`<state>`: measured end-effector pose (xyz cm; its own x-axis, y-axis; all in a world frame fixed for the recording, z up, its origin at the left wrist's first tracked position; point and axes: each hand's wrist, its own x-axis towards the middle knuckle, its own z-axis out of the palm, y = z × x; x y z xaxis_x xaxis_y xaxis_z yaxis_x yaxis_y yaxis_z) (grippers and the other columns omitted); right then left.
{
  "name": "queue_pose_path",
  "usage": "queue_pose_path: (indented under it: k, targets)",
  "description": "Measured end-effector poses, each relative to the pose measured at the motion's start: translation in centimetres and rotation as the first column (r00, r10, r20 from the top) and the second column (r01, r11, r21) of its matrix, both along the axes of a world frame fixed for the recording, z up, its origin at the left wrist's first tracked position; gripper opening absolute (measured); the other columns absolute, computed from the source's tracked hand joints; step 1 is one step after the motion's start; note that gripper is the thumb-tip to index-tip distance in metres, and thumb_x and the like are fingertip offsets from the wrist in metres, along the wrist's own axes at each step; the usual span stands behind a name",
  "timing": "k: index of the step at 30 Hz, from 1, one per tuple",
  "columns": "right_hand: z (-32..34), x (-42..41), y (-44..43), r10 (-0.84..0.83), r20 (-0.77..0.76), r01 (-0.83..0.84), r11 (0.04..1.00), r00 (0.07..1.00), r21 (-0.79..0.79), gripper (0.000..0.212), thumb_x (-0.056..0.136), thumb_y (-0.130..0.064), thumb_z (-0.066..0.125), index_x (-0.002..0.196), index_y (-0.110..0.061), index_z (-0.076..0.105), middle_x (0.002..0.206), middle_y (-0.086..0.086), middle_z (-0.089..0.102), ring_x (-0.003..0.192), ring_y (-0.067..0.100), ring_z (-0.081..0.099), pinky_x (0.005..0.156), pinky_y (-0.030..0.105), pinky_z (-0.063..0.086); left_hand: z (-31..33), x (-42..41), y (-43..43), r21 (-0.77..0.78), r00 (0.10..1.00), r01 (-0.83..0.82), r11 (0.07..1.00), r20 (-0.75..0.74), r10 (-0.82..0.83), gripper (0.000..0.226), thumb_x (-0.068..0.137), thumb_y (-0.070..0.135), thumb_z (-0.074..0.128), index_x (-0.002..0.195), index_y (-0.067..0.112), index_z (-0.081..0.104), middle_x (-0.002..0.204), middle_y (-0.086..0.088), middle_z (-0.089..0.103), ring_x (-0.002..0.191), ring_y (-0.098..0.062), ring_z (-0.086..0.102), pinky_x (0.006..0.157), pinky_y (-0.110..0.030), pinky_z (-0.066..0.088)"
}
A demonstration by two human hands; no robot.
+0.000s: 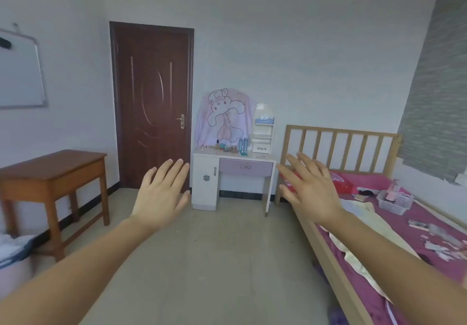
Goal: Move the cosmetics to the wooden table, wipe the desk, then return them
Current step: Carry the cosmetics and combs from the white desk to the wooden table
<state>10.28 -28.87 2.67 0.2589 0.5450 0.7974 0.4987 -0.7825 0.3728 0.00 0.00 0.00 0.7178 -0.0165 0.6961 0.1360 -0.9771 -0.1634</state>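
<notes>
1. Nearest to us, our left hand (161, 193) and right hand (310, 190) are stretched out in front with the fingers spread and straight. Both are released and hold nothing.
2. Past the hands is bare floor. The wooden table (53, 164) stands against the left wall, and the bed (338, 130) runs along the right with loose items scattered on its pink cover.
3. Further on, against the far wall, the desk (206, 185) sits between the dark door (151, 107) and the bed's headboard. It is well apart from our hands, so we judge that the first step, walking over to it, is not yet done.
4. The cosmetics (228, 148) are all on the desk top, clustered toward its back edge. They lie below a pink cartoon cloth (225, 117) and just left of a small white shelf unit (262, 132).
5. From here we make out a few upright bottles and some low jars, but they are too small for us to count or name.
6. We expect them to be light, rigid and smooth. Some may be glass, so they could slip or crack if knocked together.
7. We would take each tall bottle round its body below the cap, keeping it upright. We would pinch low jars across their sides and carry only a few per trip to the wooden table.
</notes>
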Motion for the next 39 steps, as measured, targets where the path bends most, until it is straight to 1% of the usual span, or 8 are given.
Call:
queue_pose_path:
  k: [8,13,15,17,24,33,37,39]
  targets:
    - [-1.7,10.2,-3.7,0.051,0.029,-0.052,0.998,0.998,0.019,0.044,0.066,-0.022,0.081,0.106,-0.010,0.069,0.114,0.017,0.066,0.106,0.038,0.061,0.083,0.052,0.049,-0.1,11.5,-3.8,-0.015,1.000,-0.003,1.000,0.028,0.004,0.058,0.081,0.033,0.032,0.116,-0.002,0.061,0.118,-0.017,0.063,0.108,-0.036,0.061,0.086,-0.052,0.048]
    - [-2.4,17.2,-5.6,0.061,0.019,-0.060,0.998,0.998,-0.007,0.036,0.071,-0.026,0.074,0.103,-0.009,0.070,0.111,0.016,0.067,0.104,0.037,0.063,0.080,0.049,0.051,-0.7,17.7,-6.6,0.099,1.000,0.025,0.995,0.011,-0.027,0.055,0.081,0.032,0.034,0.116,0.001,0.062,0.117,-0.014,0.065,0.107,-0.032,0.062,0.086,-0.049,0.050]
    - [-2.8,19.5,-5.3,0.063,-0.039,-0.062,0.998,0.997,0.026,0.040,0.069,-0.023,0.079,0.104,-0.008,0.069,0.112,0.017,0.066,0.105,0.038,0.062,0.081,0.051,0.050,-0.9,19.4,-6.8,0.128,1.000,0.027,0.991,-0.002,-0.027,0.054,0.081,0.033,0.035,0.115,0.002,0.063,0.117,-0.013,0.065,0.107,-0.032,0.062,0.085,-0.048,0.050]
    - [-3.5,21.6,-4.4,0.078,-0.028,-0.077,0.996,0.997,0.034,0.043,0.065,-0.022,0.082,0.103,-0.008,0.070,0.110,0.017,0.068,0.103,0.037,0.063,0.079,0.051,0.051,-1.1,20.9,-6.4,0.148,1.000,0.017,0.989,-0.017,-0.015,0.054,0.080,0.033,0.035,0.115,0.003,0.064,0.116,-0.012,0.065,0.106,-0.031,0.063,0.085,-0.048,0.050]
    - [-4.5,29.4,1.0,0.160,0.023,-0.160,0.987,0.987,0.013,0.046,0.052,-0.026,0.089,0.093,-0.011,0.075,0.103,0.014,0.071,0.095,0.033,0.067,0.074,0.050,0.053,-1.6,27.4,-2.4,0.104,0.996,-0.067,0.992,-0.047,0.072,0.053,0.080,0.033,0.035,0.111,0.003,0.066,0.114,-0.013,0.066,0.105,-0.032,0.063,0.085,-0.049,0.050]
    - [-1.7,42.3,11.6,0.207,0.020,-0.206,0.978,0.978,-0.027,0.046,0.061,-0.022,0.085,0.102,-0.010,0.071,0.110,0.015,0.068,0.100,0.036,0.064,0.080,0.053,0.050,0.2,39.3,7.9,0.027,0.993,-0.119,0.993,0.025,0.118,0.054,0.080,0.032,0.034,0.110,0.000,0.066,0.114,-0.016,0.066,0.105,-0.036,0.062,0.084,-0.052,0.049]
    - [-1.6,48.5,15.8,0.221,-0.029,-0.219,0.974,0.975,0.065,0.046,0.062,-0.021,0.085,0.105,-0.009,0.070,0.111,0.015,0.067,0.101,0.038,0.064,0.080,0.053,0.050,0.5,45.8,12.4,-0.069,0.991,-0.129,0.989,0.027,0.131,0.055,0.081,0.032,0.033,0.112,-0.002,0.063,0.115,-0.018,0.065,0.108,-0.038,0.060,0.086,-0.052,0.048]
    - [-2.8,51.4,17.3,0.211,-0.038,-0.210,0.977,0.977,0.033,0.046,0.063,-0.021,0.084,0.105,-0.009,0.070,0.114,0.016,0.066,0.103,0.038,0.063,0.081,0.054,0.049,-0.7,48.9,13.9,-0.076,0.993,-0.115,0.990,0.019,0.116,0.055,0.081,0.032,0.034,0.111,-0.002,0.064,0.114,-0.017,0.065,0.107,-0.038,0.061,0.085,-0.052,0.049]
